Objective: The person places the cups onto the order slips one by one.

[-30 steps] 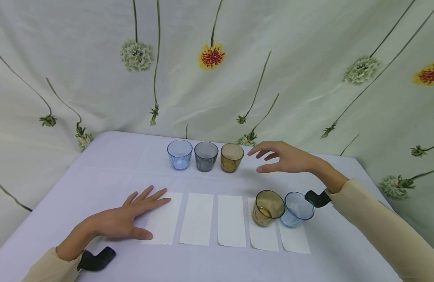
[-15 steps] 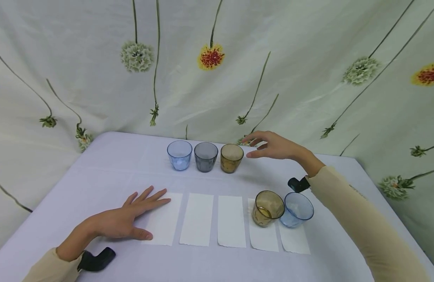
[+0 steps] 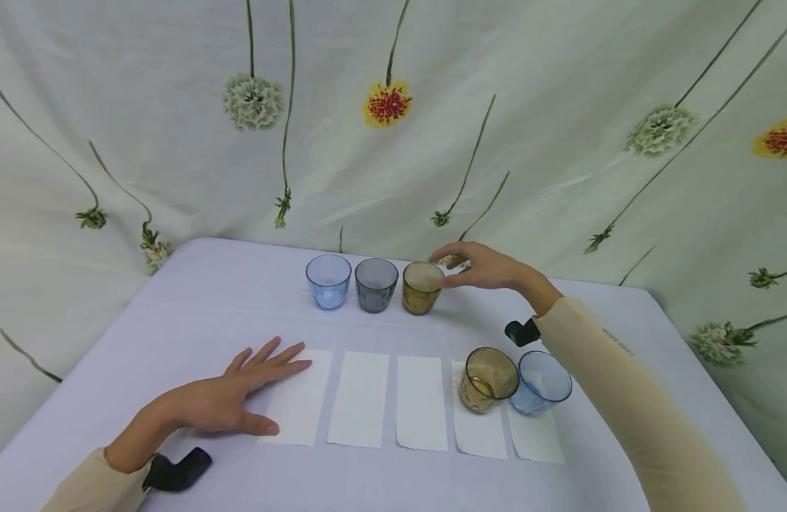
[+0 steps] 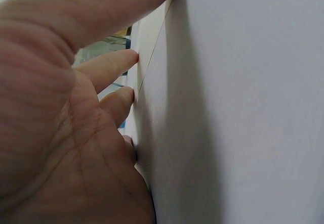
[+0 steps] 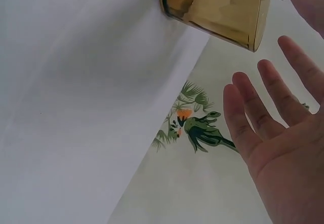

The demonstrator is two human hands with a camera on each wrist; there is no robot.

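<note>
At the back of the table an amber glass [image 3: 422, 288] stands upright at the right end of a row. My right hand [image 3: 485, 269] hovers beside its rim, fingers spread and nothing held. The right wrist view has a gap between this amber glass [image 5: 217, 9] and the fingers [image 5: 268, 95]. Left of it come a grey glass [image 3: 376, 286] and a blue glass [image 3: 329, 282]. My left hand [image 3: 220, 402] rests on the tabletop with its fingers stretched out, the fingertips over the leftmost paper strip [image 3: 301, 402]. In the left wrist view its fingers [image 4: 109, 67] touch the surface.
A second amber glass [image 3: 485, 384] and a second blue glass [image 3: 539, 387] stand side by side on the two rightmost paper strips. Two more strips, one second from left [image 3: 358, 398] and a middle one [image 3: 421, 403], lie flat. A flowered cloth [image 3: 547, 142] hangs behind the table.
My right hand has moved left and toward the back, from right of the back amber glass to right beside its rim. The left hand and all glasses stay put.
</note>
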